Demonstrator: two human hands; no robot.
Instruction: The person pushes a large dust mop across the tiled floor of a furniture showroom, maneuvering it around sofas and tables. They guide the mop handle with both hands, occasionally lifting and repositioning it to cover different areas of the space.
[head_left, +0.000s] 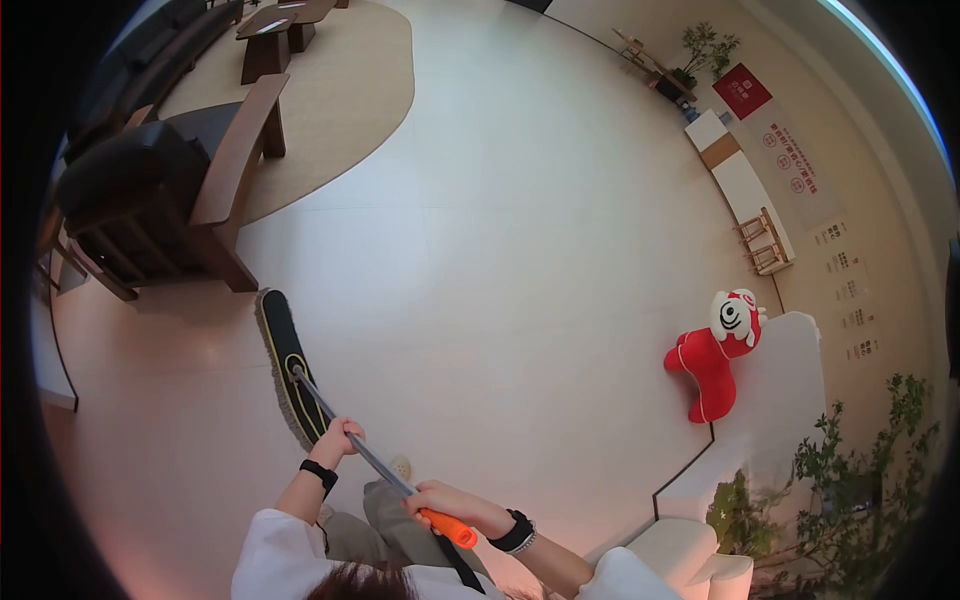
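Note:
A flat dust mop [282,345] with a dark top and grey fringe lies on the pale floor, its long side running away from me. Its grey pole slants back toward my body and ends in an orange grip. My left hand [338,438] is closed around the pole's lower part, near the mop head. Higher up, my right hand [452,505] wraps the pole just at the orange grip [452,530]. Dark bands circle both wrists.
A brown wooden armchair [215,190] stands just beyond the mop head, at the edge of a beige rug [350,110]. On the right are a red and white animal figure [710,365], a white ledge [775,370] and green plants [860,470]. A white counter [745,180] lines the far right wall.

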